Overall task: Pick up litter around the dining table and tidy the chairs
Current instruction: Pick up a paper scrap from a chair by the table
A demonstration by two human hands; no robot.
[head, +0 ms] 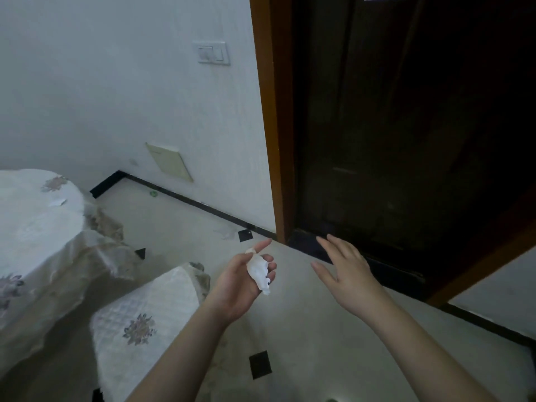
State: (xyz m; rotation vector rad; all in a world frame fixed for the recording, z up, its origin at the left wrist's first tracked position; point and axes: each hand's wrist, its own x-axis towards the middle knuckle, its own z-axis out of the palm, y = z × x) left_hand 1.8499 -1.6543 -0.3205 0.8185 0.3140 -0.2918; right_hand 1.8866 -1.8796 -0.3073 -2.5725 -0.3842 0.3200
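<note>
Both bare forearms reach forward from the bottom of the view over a pale tiled floor (304,329) with small black inset squares. The left hand (242,275) is turned palm up, its lower fingers curled around a crumpled white tissue (259,271) that lies across the palm and sticks out past the little finger; the forefinger points outward toward the doorway, clear of the paper. The right hand (340,266) hovers just beside it, palm down and tilted, fingers straight and slightly spread, thumb held out to the left, holding nothing. The two hands are near each other but apart. To the left stands the dining table (32,227) under a white cloth with faded flower prints, a small white scrap of paper (57,202) lying on its top. Nearer the camera, a chair (145,314) in a matching quilted cover sits close to the table's edge. A small green bit (153,193) lies on the floor by the black skirting. Ahead is a dark wooden door (406,126) in an orange-brown frame.
</note>
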